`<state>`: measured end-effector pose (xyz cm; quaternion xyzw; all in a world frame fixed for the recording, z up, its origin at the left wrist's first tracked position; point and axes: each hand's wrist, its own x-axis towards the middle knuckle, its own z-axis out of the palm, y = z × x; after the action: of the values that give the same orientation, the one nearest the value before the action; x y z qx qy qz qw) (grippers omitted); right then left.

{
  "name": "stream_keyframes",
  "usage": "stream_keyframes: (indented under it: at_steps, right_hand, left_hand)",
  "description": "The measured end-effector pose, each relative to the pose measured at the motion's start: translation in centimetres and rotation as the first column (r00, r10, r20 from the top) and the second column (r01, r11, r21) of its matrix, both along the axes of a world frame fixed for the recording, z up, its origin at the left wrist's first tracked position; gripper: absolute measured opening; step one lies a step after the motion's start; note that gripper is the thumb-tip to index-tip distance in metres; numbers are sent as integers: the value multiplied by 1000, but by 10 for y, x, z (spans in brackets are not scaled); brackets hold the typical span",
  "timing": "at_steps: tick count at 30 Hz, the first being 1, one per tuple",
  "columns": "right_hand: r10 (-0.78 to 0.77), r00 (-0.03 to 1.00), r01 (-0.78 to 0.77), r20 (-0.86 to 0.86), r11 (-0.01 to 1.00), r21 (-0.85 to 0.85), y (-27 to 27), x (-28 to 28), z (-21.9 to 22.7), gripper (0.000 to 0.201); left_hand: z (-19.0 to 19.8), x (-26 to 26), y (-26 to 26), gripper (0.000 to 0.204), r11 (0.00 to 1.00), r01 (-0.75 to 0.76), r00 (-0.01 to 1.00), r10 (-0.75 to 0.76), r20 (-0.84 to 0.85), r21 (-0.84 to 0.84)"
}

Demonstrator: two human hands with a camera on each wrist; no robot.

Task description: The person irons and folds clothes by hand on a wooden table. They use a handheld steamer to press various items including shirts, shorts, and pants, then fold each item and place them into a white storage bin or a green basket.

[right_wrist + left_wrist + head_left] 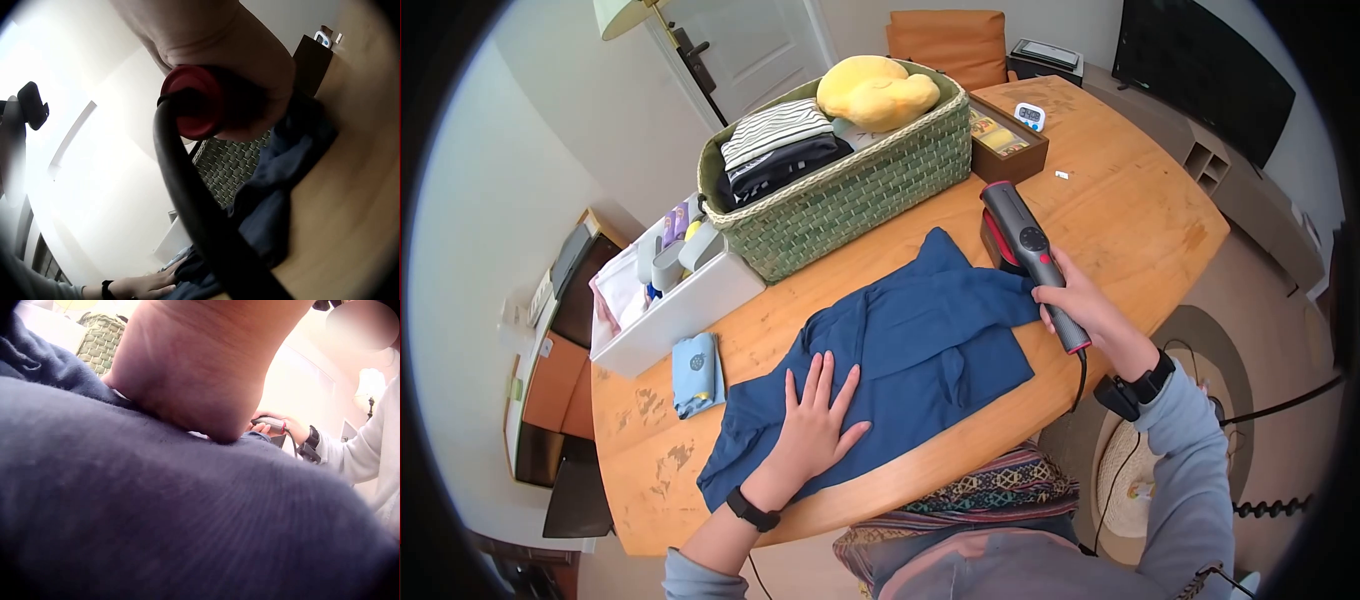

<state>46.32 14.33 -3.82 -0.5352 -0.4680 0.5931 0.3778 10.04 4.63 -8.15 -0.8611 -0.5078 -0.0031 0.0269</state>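
A dark blue garment (900,350) lies spread on the wooden table, with folds along its upper side. The left hand (815,425) rests flat on its left part, fingers spread. In the right hand (1075,300) is the handle of a dark grey handheld appliance (1022,235) with a red button and red trim, at the garment's right edge. In the left wrist view, the left hand's heel (187,381) presses on the blue cloth (156,500). The right wrist view shows the right hand (231,56) gripping the red-ended handle (194,103), a black cord (187,181) trailing from it.
Behind the garment stand a green woven basket (850,205) with clothes and a yellow plush, and a white box (690,310) of items. A light blue folded pouch (697,375) lies at left. A brown box (1025,150) and small timer (1030,116) are at the back.
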Motion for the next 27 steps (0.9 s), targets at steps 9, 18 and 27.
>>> stream_keyframes:
  at_steps: [9,18,27]
  right_hand:
    - [164,986,-162,36,986,-34,-37,-19,33,80]
    - [489,872,-487,23,871,-60,-59,-60,14,82]
    - [563,825,-562,55,827,-23,-49,-75,2,84]
  left_hand:
    - [6,1,0,71,1000,-15,1000,14,-13,-22]
    - [2,3,-1,71,1000,-23,1000,23,-9,3]
    - [-1,4,-1,70,999,-23,1000,23,-13,24]
